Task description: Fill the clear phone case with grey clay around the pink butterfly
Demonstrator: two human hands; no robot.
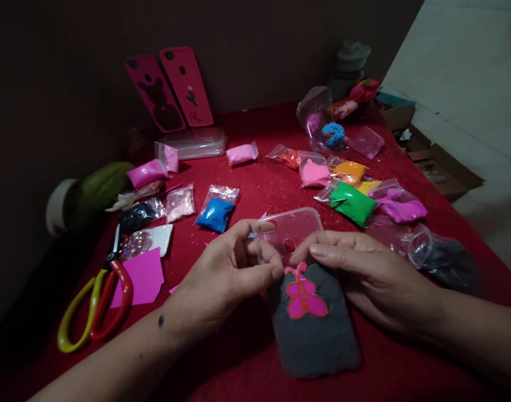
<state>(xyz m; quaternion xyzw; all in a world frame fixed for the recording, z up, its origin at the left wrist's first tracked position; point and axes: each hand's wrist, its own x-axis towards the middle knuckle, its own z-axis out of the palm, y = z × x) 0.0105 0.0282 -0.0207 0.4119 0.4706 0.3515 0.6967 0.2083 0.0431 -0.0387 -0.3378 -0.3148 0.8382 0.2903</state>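
Between my two hands is a clear phone case [297,220], its lower part covered with a dark grey layer of clay [318,349]. A pink butterfly [306,300] with orange outlines lies on the grey layer, just below its upper edge. My left hand [234,268] grips the case's left side, thumb near the butterfly's antennae. On the right edge, my right hand [359,268] holds the case with its thumb on the front at the border of clay and clear plastic. Fingers of both hands are partly hidden behind the case.
Scissors [108,279] with red and yellow handles lie left by pink paper [144,276]. Bags of blue clay [215,212], green clay [351,204] and other colours are spread on the red cloth [255,190]. Two decorated pink phone cases [186,84] lean on the wall.
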